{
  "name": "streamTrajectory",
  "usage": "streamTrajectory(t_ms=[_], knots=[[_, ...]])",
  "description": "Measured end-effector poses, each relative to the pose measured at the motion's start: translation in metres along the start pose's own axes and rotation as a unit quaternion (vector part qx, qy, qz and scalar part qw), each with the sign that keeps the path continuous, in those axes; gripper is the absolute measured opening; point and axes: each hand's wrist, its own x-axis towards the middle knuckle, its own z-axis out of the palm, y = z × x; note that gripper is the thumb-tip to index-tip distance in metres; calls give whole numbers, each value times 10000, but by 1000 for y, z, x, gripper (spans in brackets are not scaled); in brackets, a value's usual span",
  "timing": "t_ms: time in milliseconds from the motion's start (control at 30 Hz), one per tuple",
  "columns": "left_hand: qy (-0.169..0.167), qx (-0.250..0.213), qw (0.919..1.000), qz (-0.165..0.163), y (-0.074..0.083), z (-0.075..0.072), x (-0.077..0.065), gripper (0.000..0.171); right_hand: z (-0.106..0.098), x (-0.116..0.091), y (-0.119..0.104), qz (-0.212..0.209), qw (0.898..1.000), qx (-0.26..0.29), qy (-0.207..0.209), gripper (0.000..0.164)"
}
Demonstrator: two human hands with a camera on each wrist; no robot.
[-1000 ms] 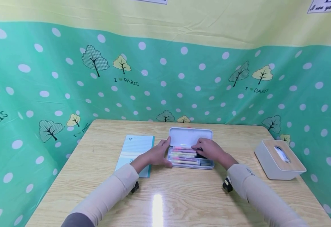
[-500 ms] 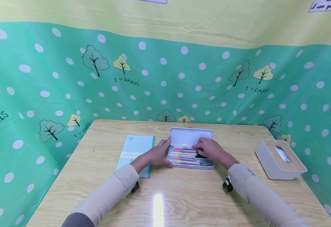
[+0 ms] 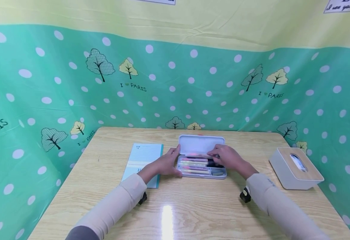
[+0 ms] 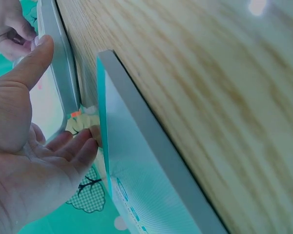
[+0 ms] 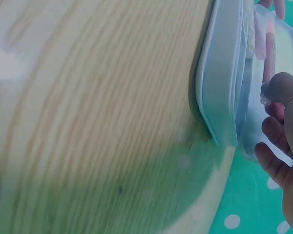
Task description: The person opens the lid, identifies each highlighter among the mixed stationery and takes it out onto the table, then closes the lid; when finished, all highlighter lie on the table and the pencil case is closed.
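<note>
A white pencil case (image 3: 203, 176) lies with its lid (image 3: 196, 143) raised. Several pens (image 3: 193, 164) in pale colours, with dark ends, lie in its tray, and a grey block (image 3: 217, 172), perhaps an eraser, sits in the front right compartment. My left hand (image 3: 167, 162) rests against the case's left side, thumb at the front corner and fingers by the lid; in the left wrist view, those fingers look relaxed and fairly straight. Between thumb and fingertips my right hand (image 3: 227, 157) pinches a pink pen (image 5: 269, 53), held above the tray along the lid's hinge side.
Left of the case lies a light blue lined notebook (image 3: 143, 153), partly under my left forearm. A white tissue box (image 3: 298, 170) with a wooden top stands at the table's right. Behind the wooden table (image 3: 193, 206) hangs a green dotted curtain (image 3: 150, 100).
My right hand has shifted slightly right and up with the pink pen, baring the dark pen ends in the tray. The left hand stays at the case's left side.
</note>
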Motion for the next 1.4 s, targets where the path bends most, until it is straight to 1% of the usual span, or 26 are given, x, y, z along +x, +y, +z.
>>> streamTrajectory(t_ms=[133, 367, 533, 733, 1033, 1200, 1400], knots=[[27, -28, 10000, 22, 0, 0, 0, 132, -4, -5, 5, 215, 9997, 71, -62, 24], [31, 49, 10000, 43, 0, 0, 1, 132, -13, -15, 16, 442, 9989, 140, 12, 23], [4, 106, 9999, 79, 1, -1, 2, 130, -16, -23, 26, 387, 9991, 116, 159, 21], [-24, 207, 9998, 25, 3, -1, 3, 130, -16, -33, 36, 244, 9993, 89, 284, 20], [-47, 260, 9996, -9, 6, -2, 1, 131, -21, -50, 50, 353, 9988, 78, 341, 23], [-40, 215, 9998, -30, 8, -3, 0, 131, -22, -59, 62, 505, 9982, 0, 333, 22], [-34, 202, 9998, -74, 6, -2, 0, 131, -24, -70, 75, 807, 9964, 12, 265, 22]])
